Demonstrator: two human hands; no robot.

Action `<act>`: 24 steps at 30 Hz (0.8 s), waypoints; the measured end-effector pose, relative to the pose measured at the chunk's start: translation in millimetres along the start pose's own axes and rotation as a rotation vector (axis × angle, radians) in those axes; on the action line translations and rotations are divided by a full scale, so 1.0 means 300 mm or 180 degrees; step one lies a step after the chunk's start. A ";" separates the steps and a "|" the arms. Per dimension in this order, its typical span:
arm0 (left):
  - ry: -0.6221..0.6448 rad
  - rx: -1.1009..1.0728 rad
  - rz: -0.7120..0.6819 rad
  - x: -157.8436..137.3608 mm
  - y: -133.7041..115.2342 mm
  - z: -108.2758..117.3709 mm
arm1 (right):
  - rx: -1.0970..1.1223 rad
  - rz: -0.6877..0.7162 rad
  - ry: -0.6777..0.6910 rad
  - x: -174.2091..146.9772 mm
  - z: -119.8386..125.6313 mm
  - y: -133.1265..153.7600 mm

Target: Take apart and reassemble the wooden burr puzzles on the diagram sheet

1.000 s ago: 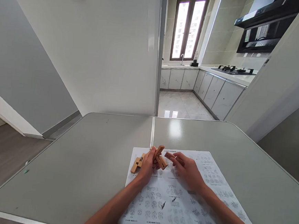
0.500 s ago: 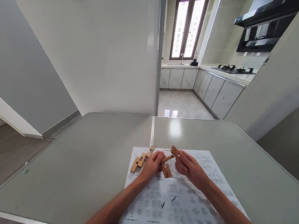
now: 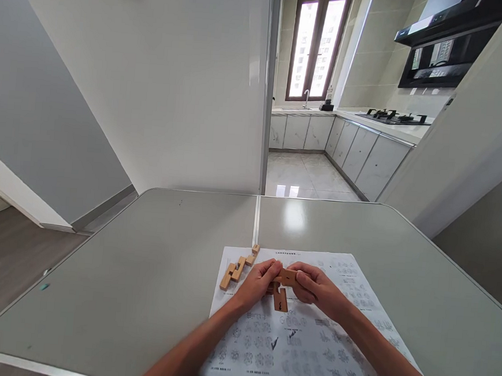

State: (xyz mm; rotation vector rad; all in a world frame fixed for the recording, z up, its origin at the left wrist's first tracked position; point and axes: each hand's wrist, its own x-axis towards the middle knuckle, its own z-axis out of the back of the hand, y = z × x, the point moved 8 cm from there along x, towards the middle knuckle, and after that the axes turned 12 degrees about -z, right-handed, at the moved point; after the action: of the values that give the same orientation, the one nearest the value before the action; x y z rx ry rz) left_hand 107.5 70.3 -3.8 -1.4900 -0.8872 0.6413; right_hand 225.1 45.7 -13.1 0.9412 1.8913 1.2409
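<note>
My left hand [image 3: 261, 282] is closed on notched wooden puzzle pieces, one of which [image 3: 281, 300] hangs down below the fingers with a dark mark on its face. Between the two hands is another wooden puzzle piece [image 3: 288, 277], pinched by my right hand [image 3: 318, 286] and touching the pieces at my left fingertips. My fingers hide how the pieces fit together. Left of my left hand, several loose wooden puzzle pieces [image 3: 239, 269] lie in a slanting row. Under both hands is a printed paper sheet [image 3: 307, 354] with rows of small diagrams.
The grey table [image 3: 116, 293] has a pale seam [image 3: 256, 220] running away from me. A small green bit [image 3: 44, 286] lies near its left edge. Beyond the table are a white wall panel [image 3: 189, 90] and a kitchen with a gas stove [image 3: 393, 116].
My right hand has brought its piece left and down against the pieces in my left hand. The piece had been held apart and tilted up. The loose row has not moved.
</note>
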 end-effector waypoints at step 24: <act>-0.0329 -0.0425 0.0001 -0.007 -0.006 0.019 | -0.0136 -0.0150 -0.0024 0.007 -0.041 -0.003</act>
State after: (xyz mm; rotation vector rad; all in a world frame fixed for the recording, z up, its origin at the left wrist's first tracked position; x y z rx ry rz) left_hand 101.5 71.7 -2.8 -1.5871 -1.0259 0.6750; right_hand 213.8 41.7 -10.3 0.8729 1.8634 1.2431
